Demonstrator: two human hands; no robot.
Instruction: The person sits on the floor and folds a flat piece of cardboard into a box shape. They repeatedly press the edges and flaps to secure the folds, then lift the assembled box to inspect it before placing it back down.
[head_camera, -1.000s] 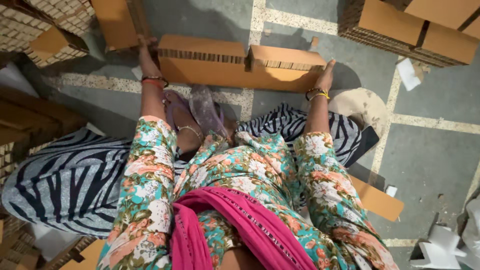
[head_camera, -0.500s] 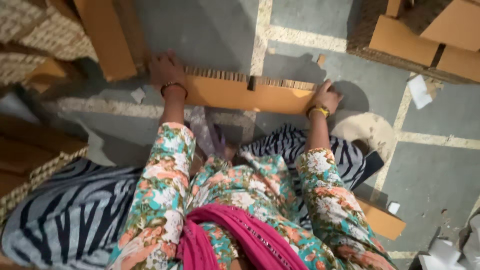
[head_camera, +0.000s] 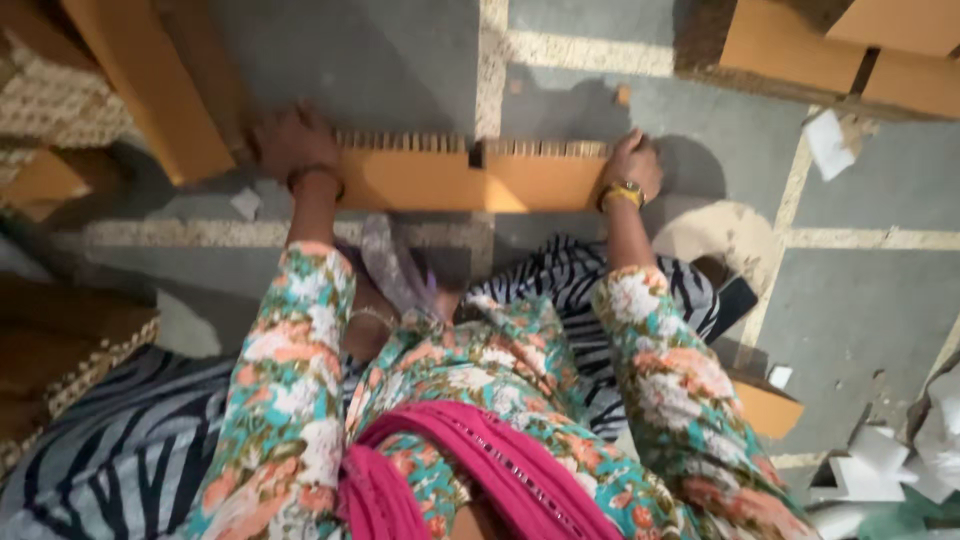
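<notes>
On the grey floor (head_camera: 400, 60), left hand (head_camera: 290, 145) and right hand (head_camera: 632, 160) now grip nearer ends of the cardboard stack (head_camera: 470, 175)

Light even, moderate, from overhead; no glare. Soft shadow on the floor (head_camera: 700, 170) just beyond the right hand (head_camera: 632, 160). Left hand (head_camera: 290, 145) smeared by motion blur, fingers indistinct. Whole frame slightly soft; cardboard strip (head_camera: 470, 178) edges fuzzy. Left edge dim, stacks there in shade. Paper scraps (head_camera: 900, 465) at the lower right blurred.
</notes>
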